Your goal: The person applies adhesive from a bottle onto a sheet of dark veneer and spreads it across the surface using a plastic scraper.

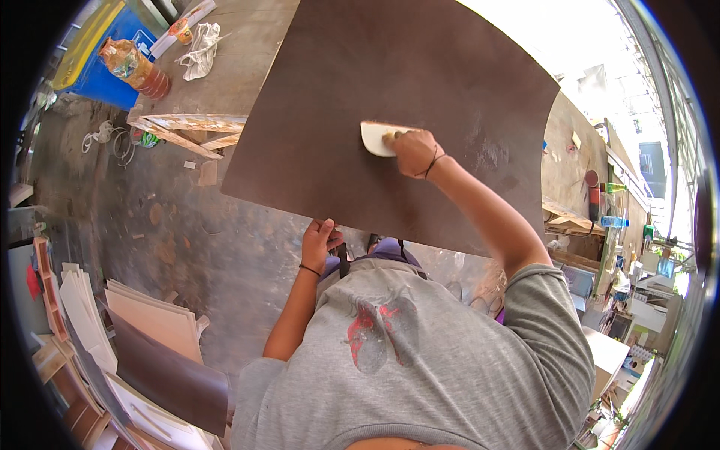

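A large dark brown sheet (322,97) lies in front of me, its near edge reaching out over my legs. Wet-looking glossy patches show on its right part. My right hand (417,153) is closed round a cream-coloured flat spreader (375,139) with a rounded corner, which lies against the middle of the sheet. The fingers under its back edge are partly hidden. At the sheet's near edge, my left hand (321,238) pinches the rim between thumb and fingers.
A worktable (244,56) supports the sheet. On its left part are a bottle of reddish-brown liquid (139,71) and a crumpled white cloth (201,51). A blue bin (101,79) stands beyond. Stacked boards (154,319) lean at lower left. Bottles (615,206) stand at right.
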The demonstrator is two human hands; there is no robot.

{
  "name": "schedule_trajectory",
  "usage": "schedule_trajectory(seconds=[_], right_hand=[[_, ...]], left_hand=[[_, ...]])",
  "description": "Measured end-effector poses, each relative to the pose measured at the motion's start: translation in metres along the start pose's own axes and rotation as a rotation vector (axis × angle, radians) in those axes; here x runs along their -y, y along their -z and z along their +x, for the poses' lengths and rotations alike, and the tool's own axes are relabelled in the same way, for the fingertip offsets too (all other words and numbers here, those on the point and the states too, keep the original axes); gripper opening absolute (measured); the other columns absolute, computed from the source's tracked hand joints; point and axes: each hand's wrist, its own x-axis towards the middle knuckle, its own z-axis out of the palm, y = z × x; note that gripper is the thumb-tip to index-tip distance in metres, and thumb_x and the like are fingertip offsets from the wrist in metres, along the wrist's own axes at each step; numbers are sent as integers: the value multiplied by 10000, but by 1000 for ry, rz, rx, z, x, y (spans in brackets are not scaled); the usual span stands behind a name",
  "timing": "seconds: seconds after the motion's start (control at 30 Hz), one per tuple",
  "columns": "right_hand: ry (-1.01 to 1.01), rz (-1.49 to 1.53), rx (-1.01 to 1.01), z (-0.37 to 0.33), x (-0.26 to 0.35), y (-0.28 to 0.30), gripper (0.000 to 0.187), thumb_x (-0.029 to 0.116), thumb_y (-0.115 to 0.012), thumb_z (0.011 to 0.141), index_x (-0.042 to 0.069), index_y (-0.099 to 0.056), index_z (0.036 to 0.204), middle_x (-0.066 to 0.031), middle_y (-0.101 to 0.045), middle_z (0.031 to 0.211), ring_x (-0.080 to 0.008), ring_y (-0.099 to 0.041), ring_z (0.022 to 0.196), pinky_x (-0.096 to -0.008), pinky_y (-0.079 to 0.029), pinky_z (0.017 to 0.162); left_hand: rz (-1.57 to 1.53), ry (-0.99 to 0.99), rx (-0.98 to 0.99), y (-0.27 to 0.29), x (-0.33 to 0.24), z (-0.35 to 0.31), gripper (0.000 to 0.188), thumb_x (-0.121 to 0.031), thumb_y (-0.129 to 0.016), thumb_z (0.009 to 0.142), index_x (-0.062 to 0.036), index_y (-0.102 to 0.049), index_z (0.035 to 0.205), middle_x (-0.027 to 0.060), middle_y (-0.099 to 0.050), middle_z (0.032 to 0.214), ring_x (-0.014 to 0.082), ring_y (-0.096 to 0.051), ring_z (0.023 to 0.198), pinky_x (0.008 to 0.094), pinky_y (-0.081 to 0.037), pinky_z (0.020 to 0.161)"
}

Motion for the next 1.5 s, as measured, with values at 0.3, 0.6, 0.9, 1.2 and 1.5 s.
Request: schedule_trajectory(seconds=[0.3,0.6,0.9,1.2,1.5], right_hand=[[155,173,393,-80,24,33,456,67,-491,660,182,-635,1077,-159,-648,870,-325,-626,849,-391,-498,739],[-284,296,25,-53,-18,35,436,53,-468,727,117,-568,1147,-177,-634,929,-346,-594,914,-415,-472,780],[-22,163,18,-25,20,0,238,72,-580,619,106,-654,842,-138,-643,741,-321,-642,731,-396,-513,625],[34,347,267,-169,94,-15,312,129,-556,657,88,-624,959,-134,-637,726,-325,-630,685,-417,-486,598],[-383,1366,-575,-271,6,14,312,113,-568,824,9,-531,1115,-127,-632,945,-188,-598,825,-296,-460,744]], left_hand=[[-78,-31,92,-1,-18,0,206,-176,-609,856,-66,-525,1009,19,-562,873,129,-585,769,288,-530,710],[-179,-36,379,1,-34,7,271,-175,-605,853,-129,-510,1103,30,-587,1013,179,-590,890,384,-494,817],[-128,-49,326,10,-31,8,241,-175,-618,843,-142,-526,1063,16,-605,993,175,-588,885,389,-475,840],[-200,-31,385,19,-9,19,206,-153,-603,850,-120,-541,1043,28,-608,1007,196,-591,929,406,-468,868],[-276,-171,321,-20,-38,3,423,-354,-519,884,-113,-469,1227,46,-557,1159,223,-527,1075,424,-436,916]])
